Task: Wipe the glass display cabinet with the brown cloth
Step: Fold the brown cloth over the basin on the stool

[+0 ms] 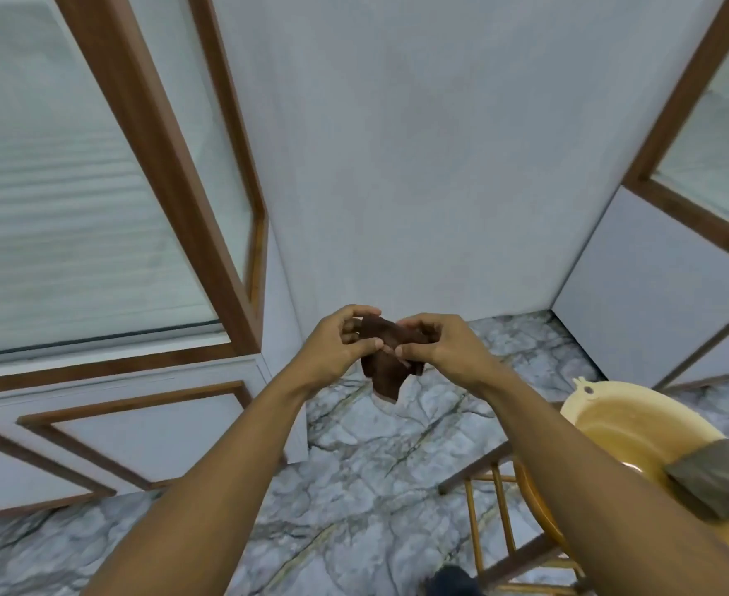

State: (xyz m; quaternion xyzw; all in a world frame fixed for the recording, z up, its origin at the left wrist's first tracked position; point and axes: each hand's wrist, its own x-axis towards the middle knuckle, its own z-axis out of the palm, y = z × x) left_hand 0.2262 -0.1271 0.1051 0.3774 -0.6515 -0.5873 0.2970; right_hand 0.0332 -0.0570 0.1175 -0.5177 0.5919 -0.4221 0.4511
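Note:
Both my hands hold the brown cloth (385,363) in front of me, above the marble floor. My left hand (337,347) pinches its left edge and my right hand (440,347) grips its right side. The cloth is bunched and a corner hangs down between the hands. The glass display cabinet (70,217) stands to my left, with brown wooden frames around its glass panes. The cloth is apart from the glass.
A yellow plastic basin (612,428) sits on a wooden stool (496,509) at lower right, with a grey cloth (717,475) draped over its rim. A grey wall (418,165) faces me. Another wood-framed glass panel (715,135) is at the right.

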